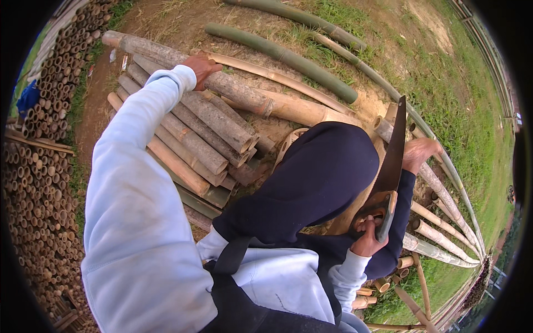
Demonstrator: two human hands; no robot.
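Left hand (202, 67) is out at eleven o'clock, palm down and fingers curled over the long grey-brown bamboo pole (222, 83) that lies across the top of the stack of cut bamboo lengths (189, 139). Right hand (367, 237) sits low at four o'clock, fist clamped round the grey and orange handle of a hand saw with a dark, tapering steel blade (393, 150), blade pointing up toward one o'clock. A second person in a dark navy hooded top (316, 177) crouches dead centre (head down, nothing else to tell), their bare hand (419, 152) resting on a pale bamboo pole (438, 188) at three o'clock, just beside the blade. Green bamboo culms (283, 55) lie on the grass at twelve. Stacked bamboo ends (39, 183) fill nine o'clock.
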